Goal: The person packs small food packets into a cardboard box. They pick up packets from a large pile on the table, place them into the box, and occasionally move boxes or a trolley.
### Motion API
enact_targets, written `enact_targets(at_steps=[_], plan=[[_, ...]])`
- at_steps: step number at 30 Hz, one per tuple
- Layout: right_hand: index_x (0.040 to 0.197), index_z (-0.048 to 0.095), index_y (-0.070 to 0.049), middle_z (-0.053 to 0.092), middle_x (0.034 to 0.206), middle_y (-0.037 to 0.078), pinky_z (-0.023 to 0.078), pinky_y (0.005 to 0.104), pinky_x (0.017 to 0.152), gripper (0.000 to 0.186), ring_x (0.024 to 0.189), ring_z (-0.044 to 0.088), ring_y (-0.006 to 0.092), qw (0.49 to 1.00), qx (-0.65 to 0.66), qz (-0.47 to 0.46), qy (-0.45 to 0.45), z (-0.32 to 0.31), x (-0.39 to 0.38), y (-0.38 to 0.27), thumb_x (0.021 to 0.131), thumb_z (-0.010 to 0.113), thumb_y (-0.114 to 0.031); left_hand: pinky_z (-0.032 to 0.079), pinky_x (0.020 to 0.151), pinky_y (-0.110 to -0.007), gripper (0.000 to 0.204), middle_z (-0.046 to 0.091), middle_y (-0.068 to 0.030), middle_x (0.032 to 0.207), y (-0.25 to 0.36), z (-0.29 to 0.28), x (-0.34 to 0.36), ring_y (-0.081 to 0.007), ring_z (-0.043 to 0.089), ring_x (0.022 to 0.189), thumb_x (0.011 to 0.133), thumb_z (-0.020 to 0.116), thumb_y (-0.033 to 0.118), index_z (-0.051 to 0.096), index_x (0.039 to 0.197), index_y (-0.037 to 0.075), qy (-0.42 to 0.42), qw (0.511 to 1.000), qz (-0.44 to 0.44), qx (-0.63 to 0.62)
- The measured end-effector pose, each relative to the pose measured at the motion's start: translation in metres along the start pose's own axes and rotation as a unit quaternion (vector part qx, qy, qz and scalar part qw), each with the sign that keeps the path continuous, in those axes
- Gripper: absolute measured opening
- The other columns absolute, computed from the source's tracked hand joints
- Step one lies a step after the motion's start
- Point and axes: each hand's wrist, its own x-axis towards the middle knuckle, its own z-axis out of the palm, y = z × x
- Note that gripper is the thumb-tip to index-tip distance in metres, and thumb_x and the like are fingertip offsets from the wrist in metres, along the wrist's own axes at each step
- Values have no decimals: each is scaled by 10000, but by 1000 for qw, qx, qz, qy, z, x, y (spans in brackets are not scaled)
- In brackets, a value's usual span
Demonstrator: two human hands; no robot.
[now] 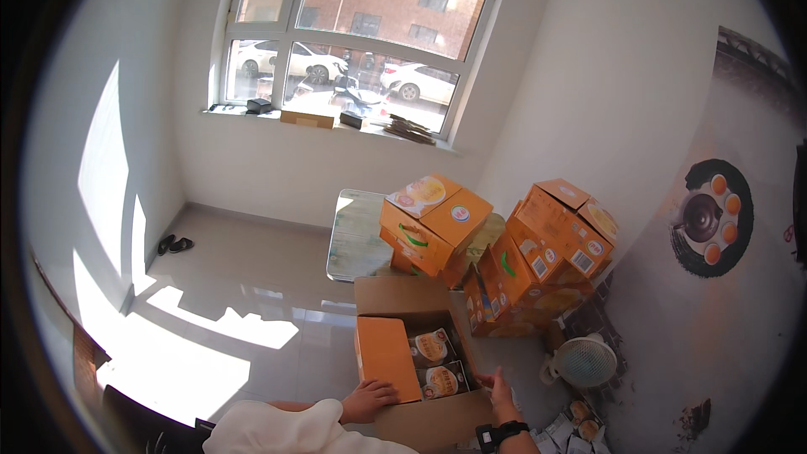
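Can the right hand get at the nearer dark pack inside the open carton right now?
Probably yes: the right hand is beside the open carton, with only its side wall between, and nothing appears to cover the nearer dark pack.

Nothing can be read with certainty; the print looks too small. Labels with lettering face up on the packs [433, 345] in the near open box [445, 424]. A round badge [460, 213] marks the top box [420, 240] on the far desk [351, 244]; barcodes [582, 262] stand on the stacked boxes [551, 231] at right.
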Motion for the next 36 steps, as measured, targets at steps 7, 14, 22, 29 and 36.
enact_targets(at_steps=[7,14,22,29,36], plan=[[1063,599,-50,587,1094,159,331,397,956,492,1066,484,344,883,-444,-149,-10,37,-34,3,923,306,-420,205,1049,-442,564,409,-58,1310,-1,-5,-3,-242,303,1283,720,607,186,445,1260,169,-39,999,23,24],[1037,602,-40,594,1062,162,325,435,961,476,1042,485,363,873,-381,-295,79,-7,-40,-11,938,276,-372,205,1044,-472,511,436,-87,1289,-11,3,-6,-269,322,1274,743,606,223,485,1232,144,-70,997,9,26],[1034,590,4,587,1071,196,405,377,903,400,1006,541,350,924,-169,-292,179,-53,-84,-51,927,397,-330,271,1005,-446,662,515,-165,1168,-22,2,9,-337,404,1173,675,695,417,492,1212,87,13,964,-127,-232],[1174,501,16,545,1164,204,410,358,910,467,1098,518,312,957,-166,-183,151,-33,-55,23,869,528,-336,312,979,-446,955,383,-215,1274,-41,2,7,-372,384,1149,626,718,517,302,1312,-1,151,938,-300,-90],[1242,405,47,457,1255,242,392,357,937,608,1168,461,314,972,-192,-71,115,-4,-5,50,823,610,-343,283,997,-453,1042,290,-183,1362,-87,9,5,-350,264,1262,625,716,574,196,1362,53,-25,797,-438,-416]])
